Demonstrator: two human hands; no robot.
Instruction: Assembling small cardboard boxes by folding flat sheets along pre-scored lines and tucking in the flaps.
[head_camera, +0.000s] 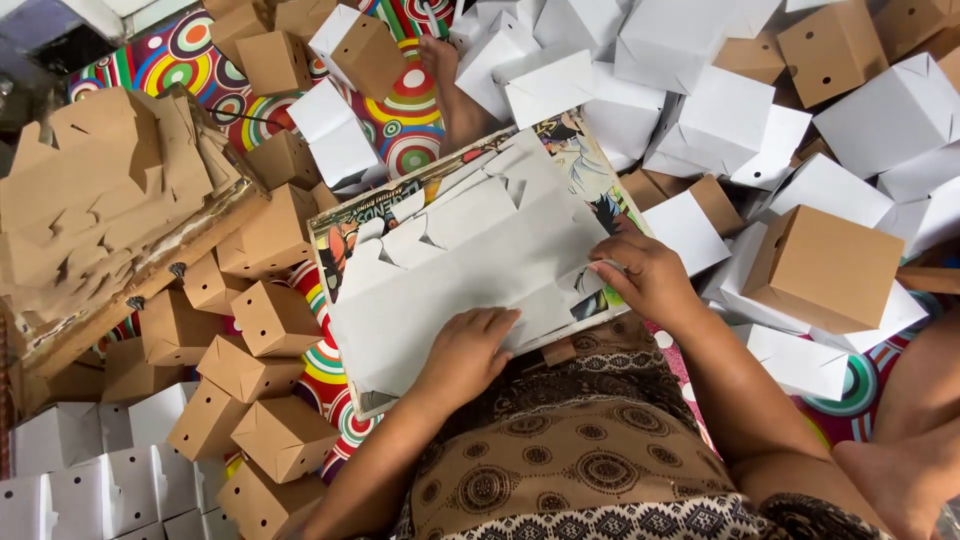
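A flat white die-cut box blank lies spread on a picture-covered board across my lap. My left hand presses flat on the blank's near edge, fingers together. My right hand rests on the blank's right edge, fingertips pinching or pressing a flap there. My patterned brown garment fills the bottom of the view.
Folded boxes surround me: brown ones at left and one at right, white ones piled at the back and right. A stack of flat brown blanks sits on a wooden board at far left. A colourful circle-patterned mat lies underneath.
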